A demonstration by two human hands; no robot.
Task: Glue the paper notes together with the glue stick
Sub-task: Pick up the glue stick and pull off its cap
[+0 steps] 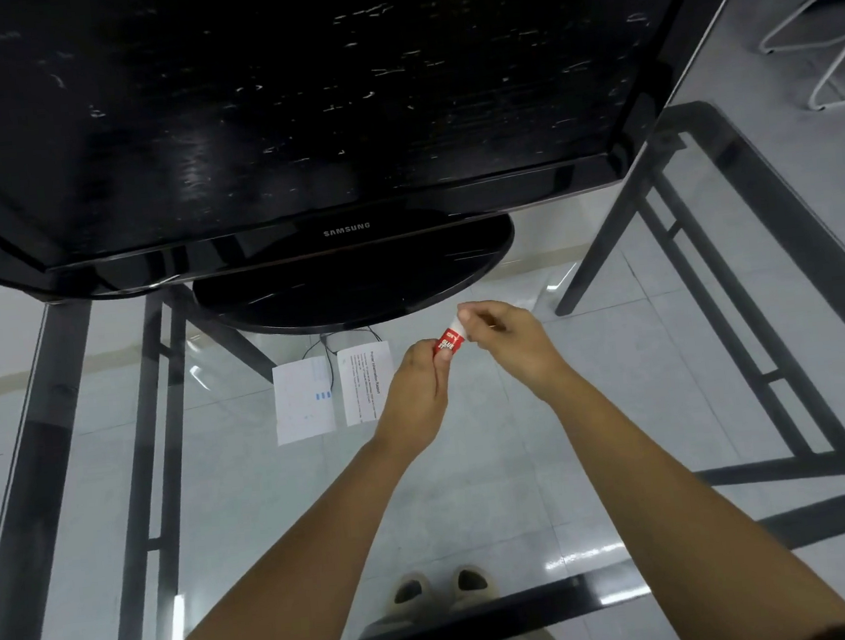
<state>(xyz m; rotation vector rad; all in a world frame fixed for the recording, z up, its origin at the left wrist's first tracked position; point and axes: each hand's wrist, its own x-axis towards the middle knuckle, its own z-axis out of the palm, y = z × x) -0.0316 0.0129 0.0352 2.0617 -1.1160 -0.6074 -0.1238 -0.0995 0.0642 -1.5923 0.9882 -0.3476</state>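
A small red glue stick (447, 342) with a white cap is held up over the glass table. My left hand (415, 395) grips its red body from below. My right hand (507, 337) pinches the white cap end from above. Two white paper notes lie flat on the glass just left of my hands: a blank-looking one (303, 401) with small blue marks, and a printed one (364, 382) partly hidden behind my left hand. The two notes lie side by side with a narrow gap between them.
A black Samsung television (286, 100) stands at the back on its oval base (355, 290), close beyond the notes. The glass tabletop (478, 495) has a dark metal frame (26, 461). White chair legs (820, 23) show at the far right.
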